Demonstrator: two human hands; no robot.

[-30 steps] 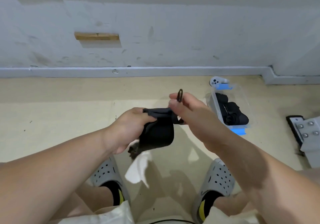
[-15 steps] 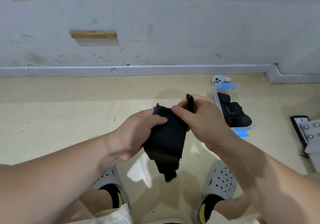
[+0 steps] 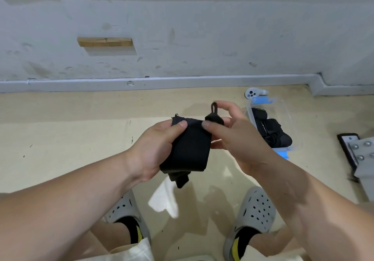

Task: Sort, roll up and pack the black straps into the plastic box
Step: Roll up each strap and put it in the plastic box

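Observation:
A wide black strap (image 3: pixel 189 147) hangs folded between both hands above the floor. My left hand (image 3: pixel 155 149) grips its left edge, thumb on top. My right hand (image 3: pixel 234 135) pinches its upper right corner, where a small black loop (image 3: pixel 214 108) sticks up. A short tail of the strap dangles below. The clear plastic box (image 3: pixel 287 117) with blue latches sits on the floor to the right, holding several rolled black straps (image 3: pixel 272 131).
A white controller (image 3: pixel 252 93) lies behind the box by the grey skirting. A metal bracket with bolts (image 3: pixel 362 153) sits at the right edge. My feet in grey clogs (image 3: pixel 256 212) stand below the hands on the beige floor.
The hanging strap has been gathered shorter; its lower part rose and now lies folded. The loop end stands up above my right fingers. The view shifted slightly left.

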